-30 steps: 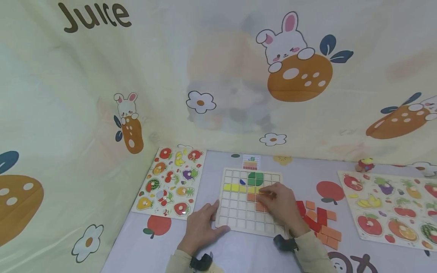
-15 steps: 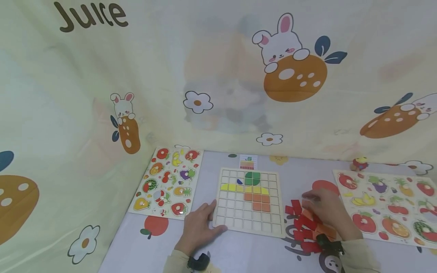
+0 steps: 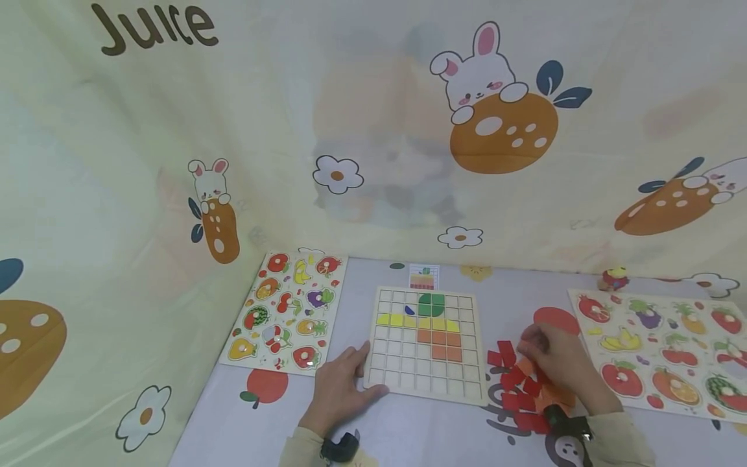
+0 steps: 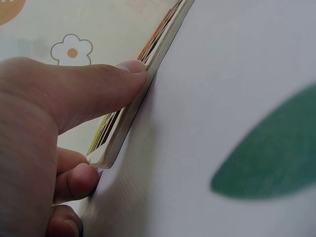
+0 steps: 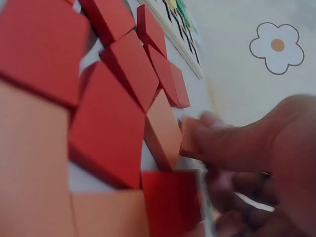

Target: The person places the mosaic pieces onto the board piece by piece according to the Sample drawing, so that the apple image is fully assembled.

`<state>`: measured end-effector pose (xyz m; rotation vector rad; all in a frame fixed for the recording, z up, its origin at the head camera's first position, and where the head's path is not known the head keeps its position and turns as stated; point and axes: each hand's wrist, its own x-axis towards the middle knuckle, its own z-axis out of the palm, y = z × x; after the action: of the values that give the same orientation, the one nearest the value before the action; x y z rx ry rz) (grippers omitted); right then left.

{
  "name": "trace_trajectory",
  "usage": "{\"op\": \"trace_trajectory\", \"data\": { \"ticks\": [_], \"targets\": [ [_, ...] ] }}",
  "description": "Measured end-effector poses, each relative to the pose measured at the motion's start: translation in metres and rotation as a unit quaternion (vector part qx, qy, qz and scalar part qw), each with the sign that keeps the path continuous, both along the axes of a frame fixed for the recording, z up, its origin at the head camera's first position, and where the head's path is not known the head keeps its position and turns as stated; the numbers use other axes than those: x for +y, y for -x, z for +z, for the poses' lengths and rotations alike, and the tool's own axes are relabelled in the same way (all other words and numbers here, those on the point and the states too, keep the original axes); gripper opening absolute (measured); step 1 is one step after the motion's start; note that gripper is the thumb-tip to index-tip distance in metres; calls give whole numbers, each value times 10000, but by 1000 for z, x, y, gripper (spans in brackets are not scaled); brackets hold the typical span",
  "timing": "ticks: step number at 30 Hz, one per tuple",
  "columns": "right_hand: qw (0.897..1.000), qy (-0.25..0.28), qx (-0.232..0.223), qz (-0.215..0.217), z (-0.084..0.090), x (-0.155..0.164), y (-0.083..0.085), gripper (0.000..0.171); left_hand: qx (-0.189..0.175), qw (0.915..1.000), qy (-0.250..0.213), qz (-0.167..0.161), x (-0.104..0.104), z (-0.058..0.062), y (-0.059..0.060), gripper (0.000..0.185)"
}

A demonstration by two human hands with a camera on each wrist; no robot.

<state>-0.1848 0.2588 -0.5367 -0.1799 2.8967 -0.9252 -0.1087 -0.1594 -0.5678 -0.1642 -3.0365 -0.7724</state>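
We see the orange tile (image 5: 190, 137) pinched in the right hand (image 3: 557, 363), over the red and orange tile pile (image 3: 525, 389) just right of the grid board (image 3: 428, 344). Left hand (image 3: 341, 389) lies flat, thumb against the board's near-left edge. Bare table shows left of the board. Right fingertips are blurred.

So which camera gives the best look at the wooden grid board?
The head view: the whole grid board shows with its green, yellow and orange tiles. The left wrist view shows only its edge under the thumb; the right wrist view just a far sliver.
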Motion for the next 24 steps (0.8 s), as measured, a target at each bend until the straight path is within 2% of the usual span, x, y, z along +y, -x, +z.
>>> {"op": "trace_trajectory", "data": {
  "ticks": [4, 6, 11, 14, 18, 24],
  "targets": [
    [9978, 315, 568, -166, -1, -4, -1, 34, 35, 10000, 4, -5, 0, -1, 0, 89],
    [9952, 654, 645, -332, -1, -8, -1, 34, 48, 10000, 17, -2, 0, -1, 0, 89],
    [9785, 1743, 435, -1014, 0, -27, -4, 47, 49, 10000, 54, 13, 0, -1, 0, 89],
    [9693, 2045, 381, -1310, 0, -43, -5, 53, 37, 10000, 31, 17, 0, -1, 0, 89],
    [9690, 2091, 244, -1289, -2, -65, -8, 52, 8, 10000, 24, 25, 0, 1, 0, 89],
    [9775, 1939, 125, -826, -1, -98, -8, 45, -27, 10000, 52, 26, 0, 1, 1, 89]
  ]
}}
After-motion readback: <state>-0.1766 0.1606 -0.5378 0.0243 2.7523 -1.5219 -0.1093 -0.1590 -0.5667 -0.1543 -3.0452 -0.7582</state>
